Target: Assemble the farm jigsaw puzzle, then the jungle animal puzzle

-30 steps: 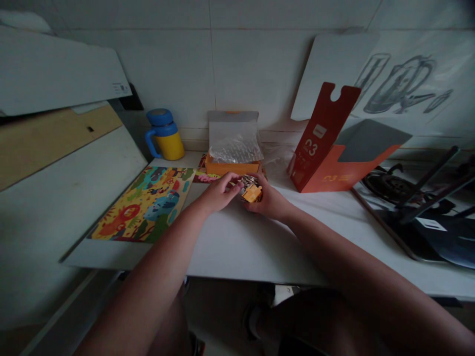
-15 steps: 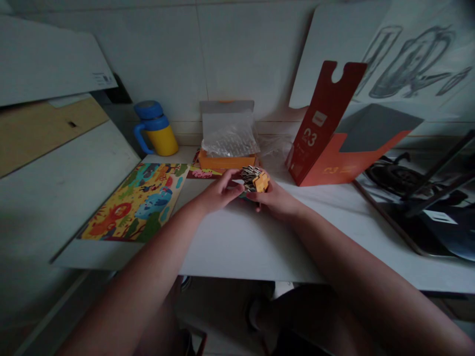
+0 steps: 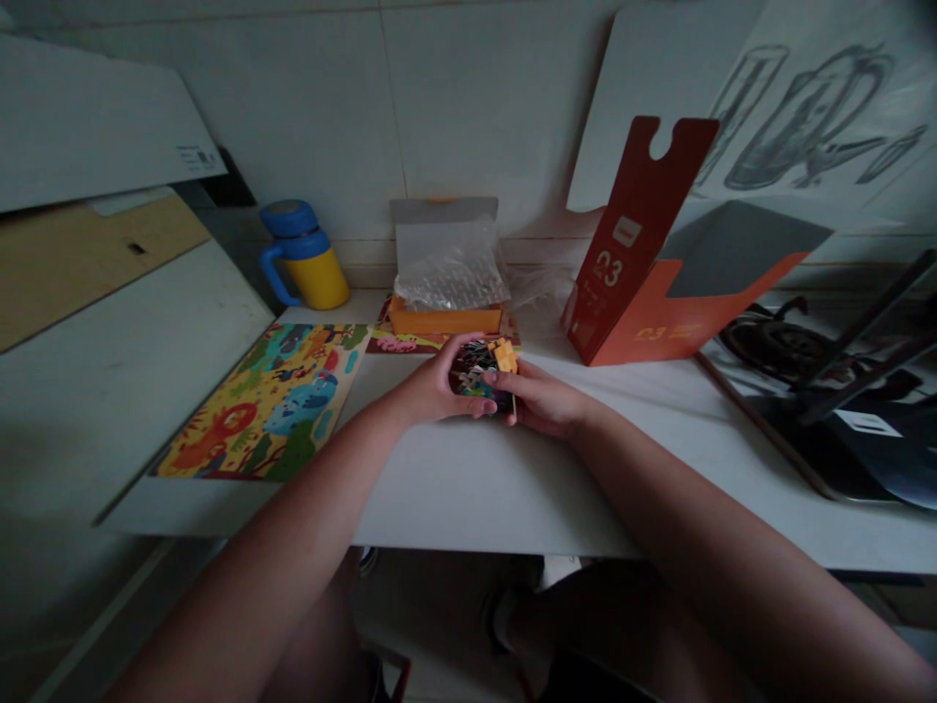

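Between my two hands, just above the white tabletop, is a stack of jigsaw puzzle pieces (image 3: 472, 369), dark and multicoloured with a yellow-orange piece at its upper right. My left hand (image 3: 439, 386) curls round the left side of the stack, thumb along its near edge. My right hand (image 3: 538, 395) grips the right side, its thumb lying across the front of the pieces. Both hands are closed on the bundle, and the fingers behind it are partly hidden. On the left lies a colourful animal picture sheet (image 3: 267, 400).
Behind the hands stands an open orange box (image 3: 446, 320) with bubble wrap (image 3: 454, 278) in it, over another printed sheet (image 3: 399, 342). A blue and yellow jug (image 3: 314, 268) is at the back left. A tall red-orange carton (image 3: 615, 283) and a black gas stove (image 3: 827, 410) are at the right.
The stack has turned so that more of its dark, multicoloured faces show. My left hand has opened wider round it, and my right thumb has shifted left across the pieces.
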A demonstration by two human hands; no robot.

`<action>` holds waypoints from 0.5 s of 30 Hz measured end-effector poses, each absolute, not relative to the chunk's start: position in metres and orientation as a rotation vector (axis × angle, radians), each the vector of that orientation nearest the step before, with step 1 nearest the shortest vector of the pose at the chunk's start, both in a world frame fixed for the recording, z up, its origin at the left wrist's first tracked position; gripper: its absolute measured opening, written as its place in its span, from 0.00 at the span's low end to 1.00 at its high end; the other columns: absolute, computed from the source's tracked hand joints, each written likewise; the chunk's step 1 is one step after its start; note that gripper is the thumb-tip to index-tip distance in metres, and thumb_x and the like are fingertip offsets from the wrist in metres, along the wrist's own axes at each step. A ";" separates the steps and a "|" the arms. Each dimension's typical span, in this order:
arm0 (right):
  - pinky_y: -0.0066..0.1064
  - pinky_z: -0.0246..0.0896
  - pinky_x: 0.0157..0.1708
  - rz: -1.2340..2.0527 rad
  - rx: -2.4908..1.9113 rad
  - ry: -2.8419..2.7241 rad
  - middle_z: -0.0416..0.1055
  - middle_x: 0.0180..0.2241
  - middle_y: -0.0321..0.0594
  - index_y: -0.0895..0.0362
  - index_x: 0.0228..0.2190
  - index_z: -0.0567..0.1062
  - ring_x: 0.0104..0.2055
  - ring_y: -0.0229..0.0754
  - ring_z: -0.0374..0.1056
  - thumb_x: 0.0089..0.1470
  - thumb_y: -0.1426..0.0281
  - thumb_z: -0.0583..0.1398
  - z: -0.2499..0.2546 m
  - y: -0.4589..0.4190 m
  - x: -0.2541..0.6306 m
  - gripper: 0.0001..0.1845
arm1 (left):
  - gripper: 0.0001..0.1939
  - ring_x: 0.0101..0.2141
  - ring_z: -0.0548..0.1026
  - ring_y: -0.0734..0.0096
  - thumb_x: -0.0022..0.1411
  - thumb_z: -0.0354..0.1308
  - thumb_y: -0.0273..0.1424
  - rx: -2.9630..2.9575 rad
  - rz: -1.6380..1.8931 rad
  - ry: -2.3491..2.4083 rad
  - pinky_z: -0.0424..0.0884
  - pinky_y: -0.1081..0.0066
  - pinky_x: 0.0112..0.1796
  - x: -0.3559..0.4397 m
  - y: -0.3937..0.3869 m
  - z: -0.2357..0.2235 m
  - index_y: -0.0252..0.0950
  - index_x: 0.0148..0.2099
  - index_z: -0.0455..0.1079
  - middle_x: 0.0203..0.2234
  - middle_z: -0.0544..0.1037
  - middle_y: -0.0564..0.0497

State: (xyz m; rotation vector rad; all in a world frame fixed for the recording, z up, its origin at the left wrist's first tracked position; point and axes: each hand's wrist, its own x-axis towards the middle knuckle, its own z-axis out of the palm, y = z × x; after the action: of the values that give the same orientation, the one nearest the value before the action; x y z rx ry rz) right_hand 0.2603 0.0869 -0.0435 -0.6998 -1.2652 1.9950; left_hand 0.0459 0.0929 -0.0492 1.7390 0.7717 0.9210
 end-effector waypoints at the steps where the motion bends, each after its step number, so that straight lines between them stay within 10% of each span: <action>1: 0.21 0.64 0.17 1.988 -0.717 -1.268 0.78 0.34 0.37 0.54 0.48 0.75 0.27 0.36 0.72 0.53 0.56 0.75 -0.043 0.086 0.259 0.27 | 0.53 0.59 0.78 0.46 0.49 0.81 0.39 1.768 0.940 0.793 0.75 0.53 0.57 0.047 0.092 -0.049 0.45 0.71 0.57 0.63 0.73 0.39; 7: 0.25 0.60 0.14 1.884 -0.852 -1.356 0.79 0.31 0.41 0.52 0.47 0.75 0.28 0.43 0.75 0.58 0.39 0.66 -0.041 0.086 0.253 0.32 | 0.46 0.33 0.82 0.65 0.54 0.77 0.40 1.615 0.894 0.880 0.81 0.61 0.39 0.055 0.085 -0.041 0.44 0.67 0.57 0.50 0.80 0.44; 15: 0.28 0.54 0.16 1.301 -1.241 -1.547 0.76 0.24 0.41 0.56 0.37 0.78 0.21 0.40 0.68 0.62 0.41 0.62 -0.042 0.103 0.270 0.29 | 0.46 0.54 0.79 0.54 0.51 0.79 0.40 1.679 1.018 0.982 0.75 0.56 0.56 0.041 0.094 -0.044 0.44 0.67 0.60 0.60 0.75 0.42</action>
State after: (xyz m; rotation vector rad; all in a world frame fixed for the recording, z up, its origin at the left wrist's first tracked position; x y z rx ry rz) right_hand 0.2705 0.1033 -0.0420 -1.2409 -1.5474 1.3011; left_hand 0.0408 0.0938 -0.0445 1.6788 0.9818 1.0181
